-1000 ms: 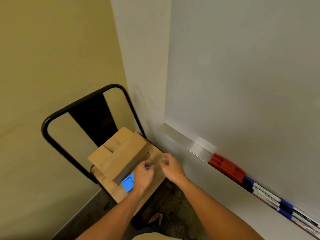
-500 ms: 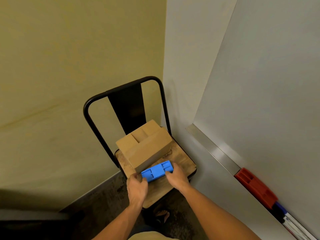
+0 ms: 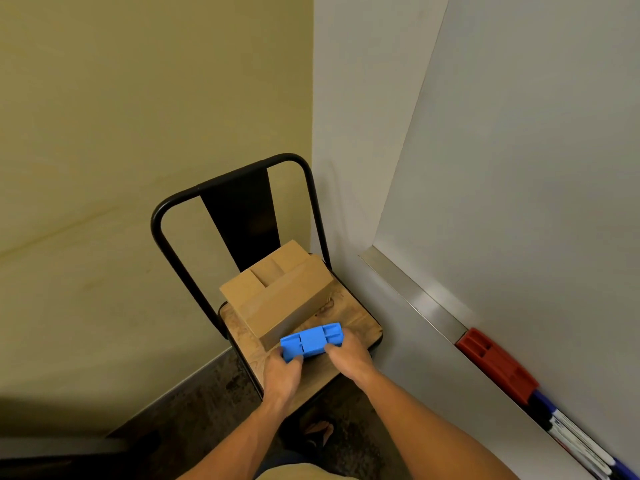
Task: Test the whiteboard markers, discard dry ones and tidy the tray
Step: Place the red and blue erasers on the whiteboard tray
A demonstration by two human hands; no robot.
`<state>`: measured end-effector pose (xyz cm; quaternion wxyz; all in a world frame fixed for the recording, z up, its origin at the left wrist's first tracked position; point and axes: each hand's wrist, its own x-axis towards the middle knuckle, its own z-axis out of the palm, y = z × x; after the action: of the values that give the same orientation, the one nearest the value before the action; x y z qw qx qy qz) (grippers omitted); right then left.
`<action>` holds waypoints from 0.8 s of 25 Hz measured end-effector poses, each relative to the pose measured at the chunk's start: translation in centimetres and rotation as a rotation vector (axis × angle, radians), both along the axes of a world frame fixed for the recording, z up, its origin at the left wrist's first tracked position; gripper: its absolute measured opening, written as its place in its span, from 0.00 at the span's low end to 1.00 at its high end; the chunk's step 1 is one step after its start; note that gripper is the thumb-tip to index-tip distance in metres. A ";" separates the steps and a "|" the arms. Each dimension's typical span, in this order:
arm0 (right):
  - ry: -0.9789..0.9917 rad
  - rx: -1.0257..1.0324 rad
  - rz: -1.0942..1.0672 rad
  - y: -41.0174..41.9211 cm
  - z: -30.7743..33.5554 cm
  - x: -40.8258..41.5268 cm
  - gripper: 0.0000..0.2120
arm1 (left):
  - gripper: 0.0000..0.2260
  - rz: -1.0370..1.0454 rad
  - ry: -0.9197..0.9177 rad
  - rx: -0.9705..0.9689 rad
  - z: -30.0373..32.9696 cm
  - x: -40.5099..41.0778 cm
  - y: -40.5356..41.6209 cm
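A blue plastic eraser (image 3: 311, 340) rests on the wooden seat of a chair (image 3: 360, 327), right against a cardboard box (image 3: 277, 292). My left hand (image 3: 282, 375) grips its left end and my right hand (image 3: 348, 356) grips its right end. On the whiteboard's metal tray (image 3: 412, 296) at the right lies a red eraser (image 3: 495, 362). Past it, several whiteboard markers (image 3: 575, 441) lie in a row toward the lower right corner, partly cut off by the frame edge.
The chair has a black metal back (image 3: 239, 209) and stands in the room's corner against a yellow wall (image 3: 138, 133). The whiteboard (image 3: 536, 168) fills the right side. Dark floor (image 3: 207, 410) and a bare foot (image 3: 318, 429) show below the seat.
The view swung left, centring the chair. Both hands came onto the blue eraser, turned it out from the box's side and now hold it by its ends.
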<state>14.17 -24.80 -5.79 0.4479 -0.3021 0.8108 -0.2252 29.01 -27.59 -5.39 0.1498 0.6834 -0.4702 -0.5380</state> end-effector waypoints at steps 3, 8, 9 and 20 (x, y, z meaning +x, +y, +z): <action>0.051 -0.028 -0.087 0.5 0.5 -1.0 0.16 | 0.23 -0.056 -0.015 -0.085 0.5 -0.9 0.5; 0.093 -0.108 -0.267 2.0 1.9 -3.0 0.22 | 0.25 -0.152 0.045 -0.261 2.5 -4.3 1.4; 0.090 -0.121 -0.294 2.4 2.2 -3.5 0.23 | 0.25 -0.183 0.036 -0.295 2.9 -5.1 1.4; 0.165 -0.233 -0.614 7.6 5.0 -11.3 0.16 | 0.23 -0.505 0.115 -0.404 4.8 -15.1 1.0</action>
<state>2.91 -17.25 -0.79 0.2544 -0.1102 0.8664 -0.4154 13.95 -26.61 -0.58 0.1706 0.4701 -0.7127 -0.4919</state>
